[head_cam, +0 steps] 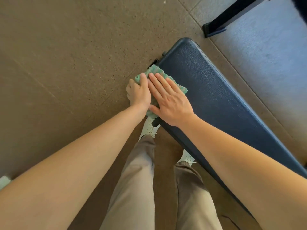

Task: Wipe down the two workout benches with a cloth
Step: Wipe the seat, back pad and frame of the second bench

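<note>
While hands press cloth (158, 72), bench (216, 97) runs upper-left to lower-right

Most of the green cloth (157, 72) is covered by the left hand (139, 93) and the right hand (167, 98). The left fingers curl out of sight over the bench (207, 90) edge. That bench runs off the lower right of the frame. At upper right, a dark frame (232, 15) is cropped. A pale object (4, 181) at the left edge is unidentifiable.
</note>
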